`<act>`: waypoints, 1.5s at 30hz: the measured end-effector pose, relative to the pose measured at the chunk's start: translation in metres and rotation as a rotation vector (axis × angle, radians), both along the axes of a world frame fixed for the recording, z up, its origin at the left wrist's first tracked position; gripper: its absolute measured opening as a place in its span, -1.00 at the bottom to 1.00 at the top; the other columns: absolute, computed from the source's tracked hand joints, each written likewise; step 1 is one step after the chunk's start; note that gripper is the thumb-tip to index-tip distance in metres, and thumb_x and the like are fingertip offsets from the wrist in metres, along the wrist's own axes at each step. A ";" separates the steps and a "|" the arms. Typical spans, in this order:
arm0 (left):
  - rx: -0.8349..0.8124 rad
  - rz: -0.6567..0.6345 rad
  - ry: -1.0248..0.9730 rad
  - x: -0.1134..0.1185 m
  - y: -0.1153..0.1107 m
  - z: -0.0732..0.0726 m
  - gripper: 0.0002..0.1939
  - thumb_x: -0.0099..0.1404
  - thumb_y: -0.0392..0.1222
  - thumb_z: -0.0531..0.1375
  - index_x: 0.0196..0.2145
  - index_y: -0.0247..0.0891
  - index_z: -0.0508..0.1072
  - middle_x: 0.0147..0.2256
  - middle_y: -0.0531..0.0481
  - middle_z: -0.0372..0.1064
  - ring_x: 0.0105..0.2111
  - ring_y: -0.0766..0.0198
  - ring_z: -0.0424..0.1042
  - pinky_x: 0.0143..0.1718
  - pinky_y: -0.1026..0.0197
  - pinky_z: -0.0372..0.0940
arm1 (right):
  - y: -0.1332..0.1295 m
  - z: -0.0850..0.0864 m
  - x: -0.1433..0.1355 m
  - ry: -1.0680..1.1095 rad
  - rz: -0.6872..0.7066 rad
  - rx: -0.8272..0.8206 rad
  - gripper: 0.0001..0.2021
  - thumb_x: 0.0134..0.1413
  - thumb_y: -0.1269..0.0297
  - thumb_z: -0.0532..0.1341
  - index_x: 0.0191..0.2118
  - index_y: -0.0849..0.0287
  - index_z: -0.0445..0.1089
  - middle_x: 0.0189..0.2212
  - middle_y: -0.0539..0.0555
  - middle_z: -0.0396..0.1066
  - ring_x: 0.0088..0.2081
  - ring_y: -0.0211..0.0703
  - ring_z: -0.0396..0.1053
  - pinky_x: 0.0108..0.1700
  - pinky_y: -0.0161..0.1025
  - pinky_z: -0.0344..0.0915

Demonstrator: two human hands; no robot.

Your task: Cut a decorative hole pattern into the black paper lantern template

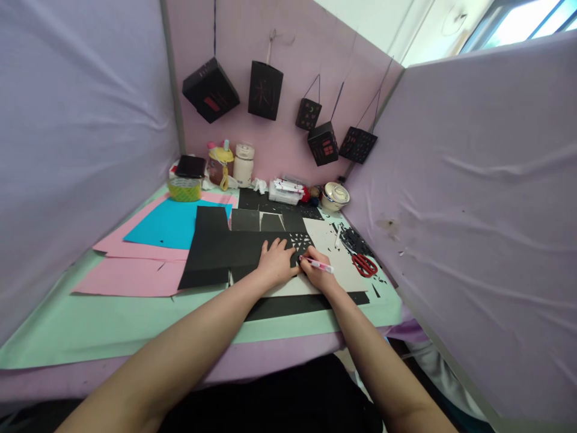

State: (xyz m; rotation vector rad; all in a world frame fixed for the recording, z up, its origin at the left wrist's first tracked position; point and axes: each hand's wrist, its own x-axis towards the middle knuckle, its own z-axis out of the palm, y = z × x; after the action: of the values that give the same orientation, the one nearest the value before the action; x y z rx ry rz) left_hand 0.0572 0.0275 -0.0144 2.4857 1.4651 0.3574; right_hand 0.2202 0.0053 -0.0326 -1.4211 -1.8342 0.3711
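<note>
My left hand point(276, 263) lies flat with its fingers spread on a sheet of black card point(243, 249). The card has flaps and a group of small cut-out shapes at its right end, with pale board showing through. In my right hand point(318, 273) is a slim pink and white pen-shaped craft knife point(323, 266), pinched in the fingers. Its tip meets the card just right of my left hand; the blade itself is too small to make out. Under the card lies a pale grey board point(347, 273).
Red-handled scissors point(364, 265) lie at right near black paper scraps point(356, 240). Pink sheets point(135, 276) and a blue sheet point(160, 225) spread left. Along the back stand a tape roll point(184, 189), a cream bottle point(244, 165) and a lidded bowl point(335, 196). Black paper boxes point(265, 90) hang above.
</note>
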 end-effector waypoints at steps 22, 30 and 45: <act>0.033 0.006 -0.003 0.001 0.001 -0.002 -0.39 0.24 0.19 0.09 0.14 -0.15 0.37 0.27 -0.24 0.10 0.30 -0.10 -0.03 0.25 -0.29 -0.18 | -0.002 0.003 -0.002 -0.021 -0.004 0.007 -0.83 0.04 0.27 0.09 -0.52 0.10 0.10 -0.61 -0.10 0.14 -0.53 -0.26 0.11 -0.43 -0.30 0.04; 0.020 -0.001 -0.008 0.001 0.000 -0.001 -0.36 0.22 0.23 0.10 0.15 -0.15 0.36 0.27 -0.24 0.10 0.30 -0.11 -0.04 0.25 -0.30 -0.20 | 0.001 0.001 -0.001 0.029 0.013 -0.004 -0.82 0.11 0.19 0.10 -0.47 0.11 0.19 -0.56 -0.08 0.23 -0.50 -0.26 0.16 -0.40 -0.31 0.08; 0.021 0.001 0.004 0.001 0.000 -0.001 -0.38 0.23 0.21 0.10 0.15 -0.16 0.36 0.28 -0.24 0.09 0.30 -0.12 -0.05 0.25 -0.29 -0.20 | 0.001 0.001 -0.002 0.010 0.017 0.024 -0.83 0.11 0.21 0.11 -0.47 0.11 0.21 -0.55 -0.07 0.26 -0.49 -0.26 0.19 -0.39 -0.31 0.10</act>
State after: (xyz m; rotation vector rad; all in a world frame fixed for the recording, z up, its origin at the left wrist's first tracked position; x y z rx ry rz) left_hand 0.0586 0.0277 -0.0152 2.5033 1.4722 0.3693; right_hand 0.2181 0.0060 -0.0314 -1.3856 -1.8381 0.3625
